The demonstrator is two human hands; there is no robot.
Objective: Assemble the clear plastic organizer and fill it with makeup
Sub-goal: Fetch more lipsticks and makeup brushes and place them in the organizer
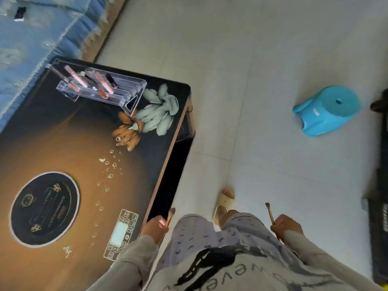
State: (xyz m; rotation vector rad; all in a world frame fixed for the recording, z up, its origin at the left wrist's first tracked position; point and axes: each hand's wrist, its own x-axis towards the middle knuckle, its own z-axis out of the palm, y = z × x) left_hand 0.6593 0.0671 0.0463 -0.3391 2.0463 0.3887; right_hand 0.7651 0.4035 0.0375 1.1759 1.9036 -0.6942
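The clear plastic organizer (117, 92) stands on the far corner of the dark glass table (69, 148). Several lip glosses and lipsticks (92, 81) lean in its slots. My left hand (153, 227) hangs by the table's near edge and grips a gold-handled makeup brush (170, 215) with pink bristles pointing up. At my right side, my right hand (287, 226) grips a second thin gold-handled brush (269, 213) with dark bristles. Both hands are far from the organizer.
A blue plastic stool (327, 110) lies tipped on the pale tiled floor to the right. A blue-covered sofa (35, 32) runs behind the table. Dark objects (380, 198) line the right edge. My slippered foot (224, 200) stands beside the table.
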